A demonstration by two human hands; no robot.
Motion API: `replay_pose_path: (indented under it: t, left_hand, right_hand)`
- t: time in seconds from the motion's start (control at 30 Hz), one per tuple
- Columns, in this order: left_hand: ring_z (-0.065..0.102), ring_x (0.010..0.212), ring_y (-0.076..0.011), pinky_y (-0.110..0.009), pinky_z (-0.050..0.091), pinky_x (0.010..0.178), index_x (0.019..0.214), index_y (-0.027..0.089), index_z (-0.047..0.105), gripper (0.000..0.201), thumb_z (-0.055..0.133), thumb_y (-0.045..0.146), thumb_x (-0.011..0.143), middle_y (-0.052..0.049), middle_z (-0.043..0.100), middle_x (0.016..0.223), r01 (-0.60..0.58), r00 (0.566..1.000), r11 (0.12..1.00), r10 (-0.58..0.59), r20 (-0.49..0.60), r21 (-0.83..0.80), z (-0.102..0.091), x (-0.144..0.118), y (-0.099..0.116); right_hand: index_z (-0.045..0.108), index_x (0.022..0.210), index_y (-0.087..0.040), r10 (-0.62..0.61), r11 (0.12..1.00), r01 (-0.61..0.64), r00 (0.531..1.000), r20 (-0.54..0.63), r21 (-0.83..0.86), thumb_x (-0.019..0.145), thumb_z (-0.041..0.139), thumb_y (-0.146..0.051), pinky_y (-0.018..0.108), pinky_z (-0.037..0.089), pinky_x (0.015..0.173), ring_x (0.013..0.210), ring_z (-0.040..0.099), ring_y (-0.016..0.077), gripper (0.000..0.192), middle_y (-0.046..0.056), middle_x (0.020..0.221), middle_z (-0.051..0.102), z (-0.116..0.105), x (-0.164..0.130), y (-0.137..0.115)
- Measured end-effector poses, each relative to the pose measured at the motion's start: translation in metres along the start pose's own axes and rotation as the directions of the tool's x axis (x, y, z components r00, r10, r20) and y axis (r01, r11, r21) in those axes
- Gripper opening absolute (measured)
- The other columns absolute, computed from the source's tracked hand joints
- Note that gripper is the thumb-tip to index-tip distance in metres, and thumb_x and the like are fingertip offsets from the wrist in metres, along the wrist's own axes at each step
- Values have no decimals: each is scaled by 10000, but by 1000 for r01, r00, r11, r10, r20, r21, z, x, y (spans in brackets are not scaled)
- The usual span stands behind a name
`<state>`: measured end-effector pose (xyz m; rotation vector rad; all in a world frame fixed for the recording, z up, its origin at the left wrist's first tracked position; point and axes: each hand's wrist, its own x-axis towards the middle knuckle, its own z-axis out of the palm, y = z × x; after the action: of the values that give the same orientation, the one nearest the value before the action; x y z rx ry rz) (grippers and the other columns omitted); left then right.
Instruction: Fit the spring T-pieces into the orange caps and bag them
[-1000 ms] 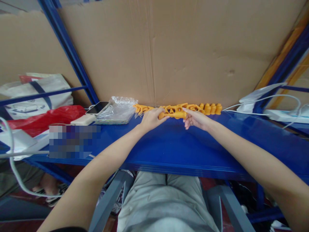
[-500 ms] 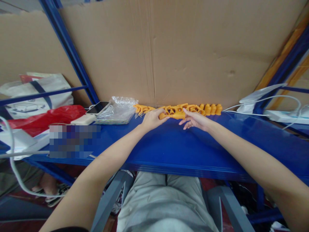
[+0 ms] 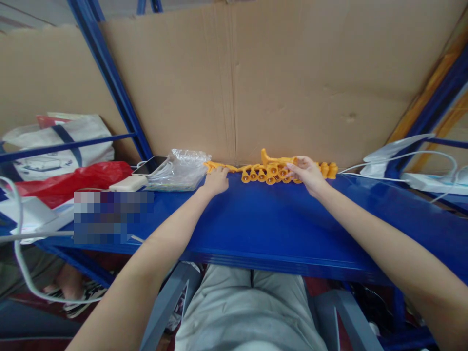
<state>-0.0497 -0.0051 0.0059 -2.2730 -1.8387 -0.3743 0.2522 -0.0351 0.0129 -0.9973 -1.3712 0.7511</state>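
My right hand (image 3: 307, 174) is closed on an orange plastic piece (image 3: 278, 160) with a rounded, upturned left end. The piece is held above a cluster of orange cup-like parts (image 3: 259, 174), whose round open ends face me. At the left, my left hand (image 3: 217, 180) reaches over more slender orange pieces (image 3: 234, 168) by the cardboard. Its fingers point away from me and are partly hidden, so their grip does not show.
A clear plastic bag (image 3: 181, 170) and a phone (image 3: 151, 165) lie left of my left hand. Upright orange parts (image 3: 331, 170) stand at the right of the row. A cardboard sheet (image 3: 292, 87) backs the blue table (image 3: 252, 224). White cables (image 3: 369, 176) run along the right.
My left hand has let go of an orange part and moved left. My right hand has shifted slightly right and now holds an orange piece raised above the cluster.
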Motion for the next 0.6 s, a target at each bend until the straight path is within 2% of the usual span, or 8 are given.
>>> replay_pose_path:
  t: [0.07,0.1,0.17,0.23,0.3,0.37,0.43,0.6]
  left_hand:
    - [424,1449,-361,-529,412,1137,1486,230,493,529,450,221,959,-151,442,1576,68,986,996,-77,147,63,2,1,-6]
    - [409,1459,-371,-552,411,1132,1490,246,496,525,422,228,971,-143,420,1596,80,974,994,-94,207,77,3,2,-8]
    - [411,1460,-369,-564,413,1127,1467,269,532,506,372,233,988,-123,421,1602,72,954,993,-95,283,92,4,4,-10]
    - [420,1454,-356,-551,419,1126,1439,266,563,504,366,207,978,-116,445,1585,50,951,993,-81,299,109,5,6,-11]
    - [422,1451,-339,-534,431,1119,1429,253,569,515,380,168,957,-123,466,1564,42,955,991,-77,285,125,5,7,-12]
    - [422,1448,-326,-525,441,1112,1428,244,566,519,385,150,951,-133,487,1538,44,963,991,-76,260,129,5,7,-13]
    - [430,1441,-320,-514,445,1110,1421,248,573,507,390,155,957,-135,510,1509,51,970,992,-77,230,118,5,7,-14]
    - [523,1357,-317,-460,468,1091,1297,240,673,438,426,155,945,-122,579,1428,42,985,996,-54,162,77,5,7,-13]
  right_hand:
    - [541,995,-262,-167,969,160,986,-24,-190,749,793,-431,350,561,662,703,694,199,391,31,939,733,-1,7,4]
    - [553,1028,-257,-236,924,220,972,-13,-313,768,770,-424,367,556,690,729,698,214,378,42,959,736,0,10,4]
    - [576,1093,-241,-316,771,290,947,54,-567,815,721,-393,385,530,730,788,705,251,349,64,959,742,4,14,2]
    - [586,1148,-221,-339,562,332,928,155,-758,863,671,-355,385,489,758,860,708,287,326,93,971,752,12,16,-3]
    - [581,1180,-199,-331,360,375,907,259,-854,907,616,-324,380,444,789,936,702,310,302,134,1042,757,24,17,-10]
    - [569,1207,-172,-290,203,401,896,336,-893,946,556,-305,379,401,829,997,691,317,293,173,1121,746,38,17,-16]
    - [554,1248,-140,-214,111,380,912,351,-918,971,515,-295,384,369,854,1020,686,320,320,199,1151,736,52,18,-20]
    - [541,1315,-123,-41,-30,330,943,331,-943,990,466,-216,400,326,901,1058,690,312,345,217,1148,736,74,20,-21]
